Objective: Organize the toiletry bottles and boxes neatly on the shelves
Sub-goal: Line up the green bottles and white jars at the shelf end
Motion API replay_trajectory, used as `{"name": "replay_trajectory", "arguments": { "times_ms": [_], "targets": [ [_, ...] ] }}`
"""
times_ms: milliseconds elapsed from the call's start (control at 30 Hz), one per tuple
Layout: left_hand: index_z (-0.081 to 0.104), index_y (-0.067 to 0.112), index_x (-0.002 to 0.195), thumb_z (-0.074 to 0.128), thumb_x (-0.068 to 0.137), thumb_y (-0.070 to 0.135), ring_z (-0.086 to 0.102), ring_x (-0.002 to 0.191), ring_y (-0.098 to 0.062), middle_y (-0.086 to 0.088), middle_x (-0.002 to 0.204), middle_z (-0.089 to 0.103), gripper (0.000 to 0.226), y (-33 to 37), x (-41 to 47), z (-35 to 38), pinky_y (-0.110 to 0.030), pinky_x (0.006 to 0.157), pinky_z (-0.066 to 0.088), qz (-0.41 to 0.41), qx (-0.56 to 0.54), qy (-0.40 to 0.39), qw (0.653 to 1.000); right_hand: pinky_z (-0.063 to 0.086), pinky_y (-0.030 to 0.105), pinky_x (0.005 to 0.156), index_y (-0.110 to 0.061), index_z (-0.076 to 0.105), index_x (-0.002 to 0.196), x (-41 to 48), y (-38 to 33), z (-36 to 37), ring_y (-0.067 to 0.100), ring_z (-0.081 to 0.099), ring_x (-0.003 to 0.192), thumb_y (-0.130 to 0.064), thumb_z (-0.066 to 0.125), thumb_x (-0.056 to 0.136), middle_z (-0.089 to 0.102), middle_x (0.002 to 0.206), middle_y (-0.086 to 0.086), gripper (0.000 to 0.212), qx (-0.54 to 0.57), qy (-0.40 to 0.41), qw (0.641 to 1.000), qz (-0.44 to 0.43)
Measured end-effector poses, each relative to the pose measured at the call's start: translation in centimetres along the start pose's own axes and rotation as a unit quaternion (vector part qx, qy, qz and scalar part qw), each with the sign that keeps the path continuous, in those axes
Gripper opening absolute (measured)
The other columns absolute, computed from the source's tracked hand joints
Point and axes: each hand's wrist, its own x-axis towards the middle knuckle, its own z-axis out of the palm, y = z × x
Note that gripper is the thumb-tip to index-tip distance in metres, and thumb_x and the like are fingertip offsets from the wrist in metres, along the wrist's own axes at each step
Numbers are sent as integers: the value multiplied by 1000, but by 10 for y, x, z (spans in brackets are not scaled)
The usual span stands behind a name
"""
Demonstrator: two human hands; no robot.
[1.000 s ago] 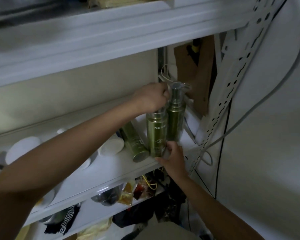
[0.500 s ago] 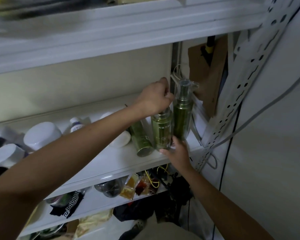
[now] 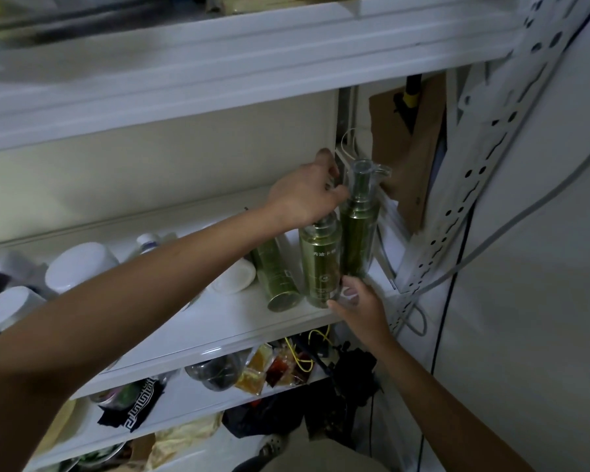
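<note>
Centre of the frame, on the shelf [image 3: 232, 320]: three green bottles bunched at its right end. The left hand [image 3: 307, 195] comes in from the lower left, and its fingers are curled down over the top of the middle bottle [image 3: 321, 264], gripping it by the neck. The cap itself is hidden under the hand. From the lower right, the right hand [image 3: 358, 308] is at that same bottle's base. Its thumb sits on the front, with fingers tucked in at the right side, pinching the bottom edge. So both hands are on one bottle, which stands upright near the shelf's front lip.

Right beside it, pressed close, is the tall bottle [image 3: 360, 229]. It is upright, with a clear cap that rises above the left hand. On the other side, the leaning bottle [image 3: 276, 274] tips back toward the wall, with its top lost behind the left forearm and its base just beside the middle bottle.

Further left on the shelf there's a white tub [image 3: 235, 277] on its side, a small white-capped bottle [image 3: 147, 240] and two white jars [image 3: 79, 267] toward the left edge.

Below, the lower shelf [image 3: 184, 403] carries sachets [image 3: 273, 366] and a patterned cloth [image 3: 130, 408]. On the right, a grey cable [image 3: 491, 240] runs past the perforated upright [image 3: 474, 185].
</note>
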Motion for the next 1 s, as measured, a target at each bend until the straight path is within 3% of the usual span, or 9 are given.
{"name": "replay_trajectory", "arguments": {
  "times_ms": [100, 200, 367, 467, 567, 700, 800, 900, 1000],
  "targets": [
    [51, 19, 115, 48, 92, 48, 61, 77, -18, 1, 88, 61, 38, 0, 5, -2, -32, 66, 48, 27, 83, 33, 996, 44, 12, 67, -5, 51, 93, 4, -3, -12, 24, 58, 85, 2, 68, 77, 58, 90, 9, 24, 95, 105, 990, -4],
    [54, 21, 121, 51, 90, 51, 59, 92, -17, -1, 110, 61, 43, 5, 12, 1, -30, 72, 46, 81, 96, 68, 990, 47, 25, 70, -8, 48, 92, 23, -8, -16, 26, 59, 82, 4, 72, 72, 57, 88, 6, 33, 91, 181, 979, 6],
    [51, 21, 134, 60, 86, 49, 57, 111, -20, -3, 130, 57, 56, 16, 33, 4, -35, 88, 48, 145, 125, -25, 981, 43, 39, 99, -23, 36, 136, 52, -6, -23, 16, 53, 116, -12, 75, 72, 56, 127, -1, 76, 62, 34, 997, 18],
    [57, 21, 127, 62, 85, 48, 59, 108, -21, -2, 124, 62, 51, 16, 44, 4, -41, 89, 50, 146, 138, -50, 978, 44, 38, 97, -20, 40, 132, 57, -4, -25, 20, 54, 116, -12, 78, 72, 58, 124, 1, 71, 50, 31, 998, 31],
    [64, 26, 119, 59, 85, 53, 61, 105, -18, 2, 120, 65, 44, 16, 45, 6, -40, 88, 51, 156, 115, -57, 979, 47, 35, 89, -14, 45, 121, 52, -4, -22, 21, 54, 110, -21, 86, 60, 58, 117, 5, 74, 0, 97, 995, 9],
    [67, 18, 117, 62, 89, 37, 61, 106, -13, 1, 119, 67, 35, 21, 40, -1, -36, 92, 49, 206, 68, -112, 970, 46, 41, 93, -9, 46, 116, 44, 0, -15, 24, 47, 113, -28, 88, 52, 52, 116, 9, 79, -58, 176, 983, -10],
    [69, 13, 104, 66, 86, 21, 62, 96, -11, 2, 104, 69, 20, 22, 39, -7, -36, 90, 48, 223, 30, -159, 961, 43, 41, 99, -14, 42, 125, 46, 2, -24, 22, 46, 120, -27, 88, 54, 50, 125, 6, 85, -18, 105, 994, -6],
    [69, 12, 98, 64, 83, 15, 61, 91, -8, 3, 97, 68, 16, 25, 38, -5, -35, 88, 50, 229, 18, -172, 958, 46, 38, 95, -22, 43, 124, 41, 4, -35, 19, 54, 113, -14, 83, 64, 59, 117, 0, 73, 65, 26, 998, 4],
    [68, 13, 99, 65, 83, 16, 61, 90, -7, 5, 97, 68, 17, 32, 39, -2, -33, 87, 50, 234, 28, -184, 954, 47, 37, 93, -22, 46, 119, 37, 3, -39, 19, 57, 108, -8, 81, 65, 62, 111, 0, 66, 71, 29, 997, -1]
  ]
}}
